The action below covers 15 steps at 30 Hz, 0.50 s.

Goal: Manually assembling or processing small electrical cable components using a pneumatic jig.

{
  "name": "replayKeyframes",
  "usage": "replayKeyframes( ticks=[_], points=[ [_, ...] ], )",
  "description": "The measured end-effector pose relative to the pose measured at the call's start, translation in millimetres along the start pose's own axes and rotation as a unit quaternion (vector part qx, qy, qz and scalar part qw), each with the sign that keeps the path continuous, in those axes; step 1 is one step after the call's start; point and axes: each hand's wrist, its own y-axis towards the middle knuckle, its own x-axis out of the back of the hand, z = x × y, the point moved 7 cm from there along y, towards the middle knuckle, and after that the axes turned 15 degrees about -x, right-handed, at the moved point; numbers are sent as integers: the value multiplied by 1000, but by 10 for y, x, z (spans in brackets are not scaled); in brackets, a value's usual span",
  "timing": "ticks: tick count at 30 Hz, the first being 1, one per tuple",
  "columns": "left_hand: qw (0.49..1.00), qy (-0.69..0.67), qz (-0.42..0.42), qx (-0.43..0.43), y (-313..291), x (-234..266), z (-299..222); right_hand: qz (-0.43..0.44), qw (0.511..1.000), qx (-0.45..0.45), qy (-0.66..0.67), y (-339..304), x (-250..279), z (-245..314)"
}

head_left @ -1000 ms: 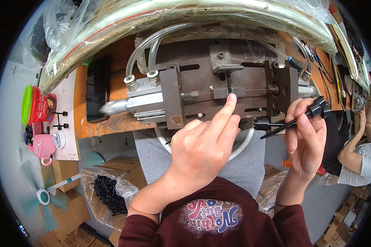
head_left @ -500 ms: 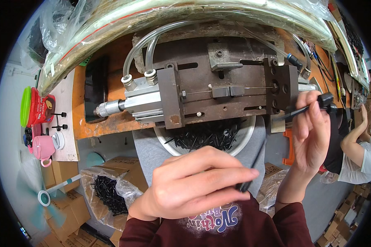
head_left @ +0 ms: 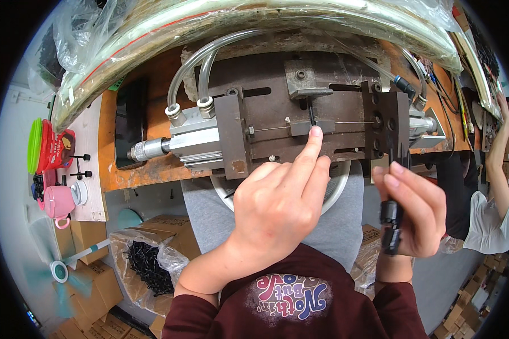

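My left hand (head_left: 283, 198) reaches over the front of a dark metal fixture (head_left: 266, 144). Its index finger is stretched out, the tip touching the near end of a thin black rod (head_left: 311, 110). That rod lies across the small centre block (head_left: 300, 127), its far end by the upper metal stop (head_left: 312, 92). The left thumb is hidden. To the right, my right hand (head_left: 415, 212) is closed round several black rods with thick heads (head_left: 389, 217), the heads hanging downward and slightly blurred.
A white basket (head_left: 340, 186) sits on my lap under the fixture. Clear hoses (head_left: 189, 68) run to the fixture's left cylinder. A bag-lined carton of black parts (head_left: 147, 265) stands lower left, near a fan (head_left: 60, 272). Another person (head_left: 492, 220) is at the far right.
My left hand has moved up to the fixture, and a black rod now lies across its centre block. The right hand has come lower and left, turning its rods heads-down.
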Motion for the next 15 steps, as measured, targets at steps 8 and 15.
replayKeyframes(
  ticks=[8,15],
  points=[
    [947,-301,-33,104,-44,90,83,-23,992,125,-24,-90,-85,80],
    [939,-327,-101,37,-77,319,3,27,990,138,25,-92,-218,162]
  ],
)
